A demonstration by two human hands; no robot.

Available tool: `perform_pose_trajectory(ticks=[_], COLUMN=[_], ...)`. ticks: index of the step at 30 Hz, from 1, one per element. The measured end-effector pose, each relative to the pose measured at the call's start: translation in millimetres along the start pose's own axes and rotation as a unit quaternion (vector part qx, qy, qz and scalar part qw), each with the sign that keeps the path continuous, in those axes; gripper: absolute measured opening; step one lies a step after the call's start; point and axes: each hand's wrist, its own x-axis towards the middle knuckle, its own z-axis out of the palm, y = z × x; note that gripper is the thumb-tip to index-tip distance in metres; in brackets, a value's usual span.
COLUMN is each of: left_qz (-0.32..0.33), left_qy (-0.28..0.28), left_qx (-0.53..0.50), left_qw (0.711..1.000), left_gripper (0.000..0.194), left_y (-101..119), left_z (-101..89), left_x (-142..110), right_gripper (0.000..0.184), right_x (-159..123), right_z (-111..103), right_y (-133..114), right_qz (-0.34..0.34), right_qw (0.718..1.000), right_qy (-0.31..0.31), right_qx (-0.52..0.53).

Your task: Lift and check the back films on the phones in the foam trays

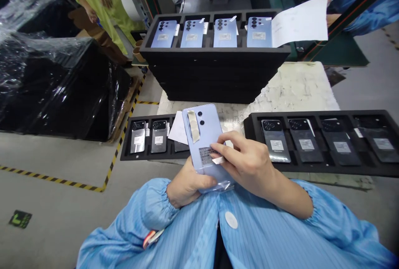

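Note:
A light blue smartphone (204, 127) is held back side up in front of my chest. My left hand (191, 181) is closed around its lower end, thumb lying across the back. A strip of cream tape (193, 126) covers part of the camera area, beside two dark lenses. Over the printed label (205, 156), my right hand (246, 156) is pinched, its fingertips at the label's right edge. A small white paper piece (218, 160) shows under those fingers; whether they grip it or the label is hard to make out. Clear film wrinkles at the phone's bottom edge.
A stack of black foam trays (215, 73) stands ahead, its top one holding several blue phones. Dark phones lie in a left tray (124, 152) and a right tray (254, 134). A paper sheet (301, 21) overhangs the stack. Co-workers' sleeves (370, 7) appear at upper right.

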Motion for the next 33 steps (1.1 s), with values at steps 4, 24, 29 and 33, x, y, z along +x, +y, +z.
perform_pose_trajectory(ticks=[4,24,29,33], left_qz=[-0.007,-0.057,-0.042,-0.049], left_qy=[0.023,-0.003,-0.012,0.007], left_qx=[0.012,0.024,0.021,0.022], left_qw=[1.000,0.998,0.999,0.999], left_gripper=[0.048,0.048,0.055,0.055], left_y=[3,5,2,5], left_z=[2.6,9.5,6.7,10.6], left_x=[0,2,3,3], right_gripper=[0.019,0.004,0.013,0.015], right_x=[-1,-6,-8,-8], right_z=[1,-12,-6,-4], right_y=[-2,3,5,5], right_qz=[-0.015,0.062,0.120,0.141], right_qw=[1.000,0.978,0.959,0.951], right_qy=[-0.001,0.009,-0.028,-0.031], right_qx=[-0.022,0.200,0.253,0.274])
